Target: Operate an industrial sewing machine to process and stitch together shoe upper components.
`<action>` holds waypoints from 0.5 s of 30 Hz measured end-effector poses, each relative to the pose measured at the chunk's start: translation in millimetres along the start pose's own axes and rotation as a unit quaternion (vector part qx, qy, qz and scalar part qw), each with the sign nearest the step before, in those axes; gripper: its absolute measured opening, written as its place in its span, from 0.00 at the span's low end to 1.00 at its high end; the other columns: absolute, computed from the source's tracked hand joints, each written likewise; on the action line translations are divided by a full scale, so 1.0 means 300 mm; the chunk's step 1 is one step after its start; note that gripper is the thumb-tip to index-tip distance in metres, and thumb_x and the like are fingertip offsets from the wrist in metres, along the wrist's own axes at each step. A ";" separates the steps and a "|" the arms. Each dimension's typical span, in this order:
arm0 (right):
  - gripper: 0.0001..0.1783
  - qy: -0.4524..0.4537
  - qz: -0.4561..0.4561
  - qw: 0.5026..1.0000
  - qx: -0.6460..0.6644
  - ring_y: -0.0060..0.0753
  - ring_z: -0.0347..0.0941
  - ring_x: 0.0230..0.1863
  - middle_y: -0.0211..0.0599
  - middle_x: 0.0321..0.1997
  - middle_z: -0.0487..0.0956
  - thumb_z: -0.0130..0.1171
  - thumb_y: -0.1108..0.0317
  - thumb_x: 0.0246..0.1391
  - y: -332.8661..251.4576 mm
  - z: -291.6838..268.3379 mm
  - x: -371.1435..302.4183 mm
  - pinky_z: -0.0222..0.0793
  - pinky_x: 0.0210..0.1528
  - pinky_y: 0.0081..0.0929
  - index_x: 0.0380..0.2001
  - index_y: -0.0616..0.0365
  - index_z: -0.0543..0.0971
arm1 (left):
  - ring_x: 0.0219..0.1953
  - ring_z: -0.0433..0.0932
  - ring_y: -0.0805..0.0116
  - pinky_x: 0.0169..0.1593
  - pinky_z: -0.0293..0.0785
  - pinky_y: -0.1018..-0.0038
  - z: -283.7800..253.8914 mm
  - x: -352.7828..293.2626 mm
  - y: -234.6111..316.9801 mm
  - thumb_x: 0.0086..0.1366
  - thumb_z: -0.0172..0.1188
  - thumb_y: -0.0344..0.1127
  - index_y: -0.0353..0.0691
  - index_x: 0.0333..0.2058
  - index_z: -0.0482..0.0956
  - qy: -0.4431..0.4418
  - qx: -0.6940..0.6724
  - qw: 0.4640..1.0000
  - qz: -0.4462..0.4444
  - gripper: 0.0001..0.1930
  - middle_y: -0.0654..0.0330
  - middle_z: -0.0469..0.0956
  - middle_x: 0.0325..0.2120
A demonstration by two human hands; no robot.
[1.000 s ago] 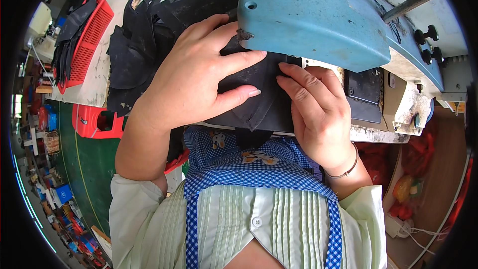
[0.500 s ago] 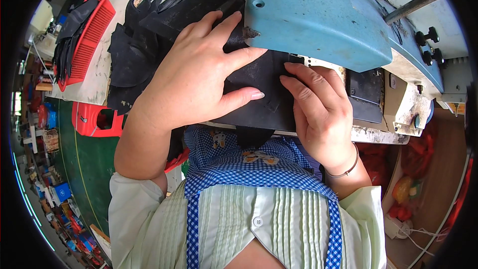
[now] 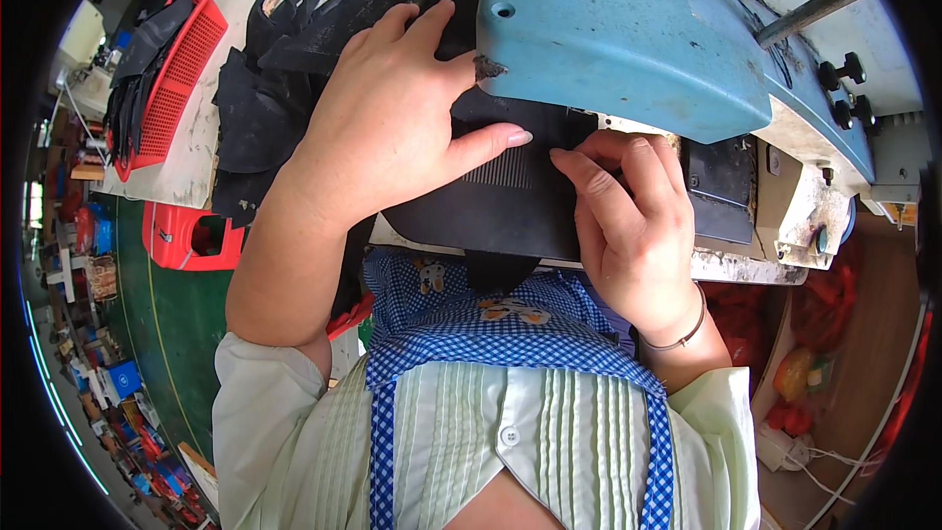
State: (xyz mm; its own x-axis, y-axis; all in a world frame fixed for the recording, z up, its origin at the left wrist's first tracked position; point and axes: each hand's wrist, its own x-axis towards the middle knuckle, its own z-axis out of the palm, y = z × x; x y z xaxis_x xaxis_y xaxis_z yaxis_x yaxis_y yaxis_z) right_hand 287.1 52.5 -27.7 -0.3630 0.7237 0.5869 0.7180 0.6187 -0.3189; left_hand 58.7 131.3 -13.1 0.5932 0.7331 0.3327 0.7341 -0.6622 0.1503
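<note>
My left hand (image 3: 388, 113) lies spread, palm down, over black sheet material to the left of a blue machine head (image 3: 628, 39). Its thumb points right, above a ribbed patch on a dark plate (image 3: 471, 216). At the machine's front edge my right hand (image 3: 633, 196) is curled, index fingertip at the plate's right side. Whatever sits between its fingers is hidden. Thin black cut pieces (image 3: 260, 113) are heaped on the table left of my left hand. A dark piece (image 3: 540, 118) shows under the machine head's lower edge.
A red basket (image 3: 182, 79) with black pieces stands at the table's far left. Below it is a red plastic stool (image 3: 186, 236) on the green floor. Black knobs (image 3: 849, 88) project from the machine's right side. White cables (image 3: 824, 461) and red bags lie at the lower right.
My left hand has shifted slightly left and away from me, its thumb lifting clear. The black piece has come off the plate's ribbed patch, which now shows. My right fingers have curled more.
</note>
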 end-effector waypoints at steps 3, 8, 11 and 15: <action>0.22 -0.005 -0.017 1.000 -0.006 0.45 0.73 0.40 0.42 0.41 0.76 0.64 0.82 0.37 0.009 0.001 -0.005 0.74 0.42 0.38 0.42 0.65 0.83 | 0.53 0.77 0.40 0.56 0.75 0.51 0.010 0.018 -0.003 0.54 0.73 0.59 0.44 0.48 0.85 0.028 -0.007 1.000 -0.012 0.29 0.38 0.78 0.51; 0.21 -0.001 -0.015 1.000 -0.002 0.46 0.73 0.40 0.42 0.41 0.76 0.64 0.82 0.37 0.018 0.003 -0.005 0.74 0.43 0.38 0.41 0.66 0.83 | 0.44 0.80 0.46 0.47 0.79 0.53 0.043 0.058 -0.027 0.53 0.73 0.57 0.48 0.47 0.86 0.061 0.001 0.998 -0.024 0.27 0.45 0.81 0.43; 0.18 0.009 -0.010 1.000 0.011 0.46 0.74 0.40 0.42 0.39 0.77 0.63 0.85 0.41 0.019 0.009 -0.001 0.74 0.42 0.38 0.40 0.65 0.83 | 0.41 0.81 0.48 0.43 0.79 0.53 0.063 0.067 -0.058 0.53 0.73 0.56 0.50 0.48 0.85 0.082 0.052 0.994 -0.042 0.26 0.49 0.81 0.39; 0.17 0.023 0.001 0.999 0.039 0.47 0.75 0.39 0.42 0.38 0.78 0.64 0.87 0.44 0.013 0.005 0.003 0.73 0.42 0.37 0.39 0.64 0.83 | 0.45 0.80 0.45 0.46 0.78 0.52 0.068 0.041 -0.046 0.55 0.71 0.58 0.50 0.53 0.84 0.074 0.109 0.982 -0.137 0.30 0.45 0.81 0.43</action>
State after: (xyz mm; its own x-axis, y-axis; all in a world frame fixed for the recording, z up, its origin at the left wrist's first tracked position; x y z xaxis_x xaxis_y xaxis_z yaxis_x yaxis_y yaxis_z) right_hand 288.6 56.0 -29.4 -0.3327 0.7120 0.6184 0.6699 0.6399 -0.3764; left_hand 62.5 152.6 -30.0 0.3217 0.8377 0.4414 0.9219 -0.3834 0.0557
